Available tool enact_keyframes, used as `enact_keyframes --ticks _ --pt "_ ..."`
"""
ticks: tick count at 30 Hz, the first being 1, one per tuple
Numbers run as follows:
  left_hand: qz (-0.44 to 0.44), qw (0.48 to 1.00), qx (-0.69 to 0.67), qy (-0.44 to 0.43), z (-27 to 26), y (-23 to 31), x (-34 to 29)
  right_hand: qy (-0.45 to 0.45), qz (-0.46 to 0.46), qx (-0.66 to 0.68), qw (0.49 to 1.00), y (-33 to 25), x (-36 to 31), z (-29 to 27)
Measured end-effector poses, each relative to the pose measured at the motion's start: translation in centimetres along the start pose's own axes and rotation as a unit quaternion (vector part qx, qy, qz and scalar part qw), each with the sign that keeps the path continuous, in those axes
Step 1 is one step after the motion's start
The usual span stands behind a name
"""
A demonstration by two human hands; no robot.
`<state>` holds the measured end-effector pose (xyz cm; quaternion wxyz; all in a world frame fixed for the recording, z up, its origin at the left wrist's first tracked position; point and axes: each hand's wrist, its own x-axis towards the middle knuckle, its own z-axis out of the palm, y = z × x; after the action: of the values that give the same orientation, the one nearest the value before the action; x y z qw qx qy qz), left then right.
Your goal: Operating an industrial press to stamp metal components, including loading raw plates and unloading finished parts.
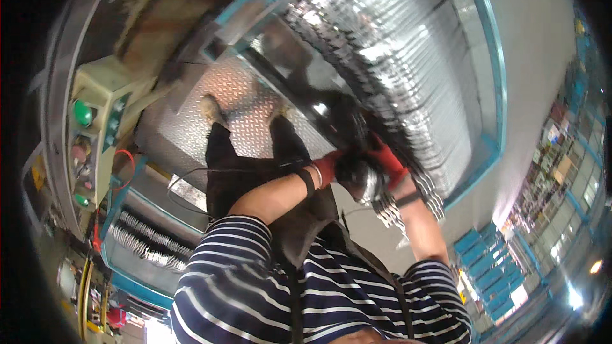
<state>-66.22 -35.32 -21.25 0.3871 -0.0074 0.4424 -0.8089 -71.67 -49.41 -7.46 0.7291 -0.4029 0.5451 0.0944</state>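
You hold a dark, glossy, rounded metal piece (362, 177) just right of the frame's centre, between both hands: your red-gloved left hand (326, 167) on its left side and your red-gloved right hand (390, 164) on its right. Both seem closed on it, though blur and the piece itself hide most fingers. Silver wavy-ended metal strips (387, 211) show near your right wrist. Across the upper right, a dense row of shiny thin metal sheets (408, 51) fills a teal-framed bin (500, 83). A patterned steel floor plate (239, 99) lies left of centre; a pale control box with green buttons (101, 83) stands far left.
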Motion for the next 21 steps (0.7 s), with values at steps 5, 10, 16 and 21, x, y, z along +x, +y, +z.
enact_keyframes --ticks 5,10,16,21 --pt "0.061 0.951 0.29 0.088 6.7 -3.1 -8.2 0.031 -0.046 0.202 0.978 -0.5 -7.3 4.0" --pt "0.046 0.813 0.475 0.334 14.0 -5.8 -16.3 0.05 -0.075 0.182 0.979 0.4 -12.6 8.1" --pt "0.133 0.762 0.619 0.132 14.5 -7.8 -23.8 0.13 -0.192 0.118 0.965 -0.8 -20.0 16.9" --pt "0.12 0.552 0.824 0.039 16.5 -7.2 -29.8 0.24 -0.255 0.006 0.937 -0.2 -24.5 24.0"
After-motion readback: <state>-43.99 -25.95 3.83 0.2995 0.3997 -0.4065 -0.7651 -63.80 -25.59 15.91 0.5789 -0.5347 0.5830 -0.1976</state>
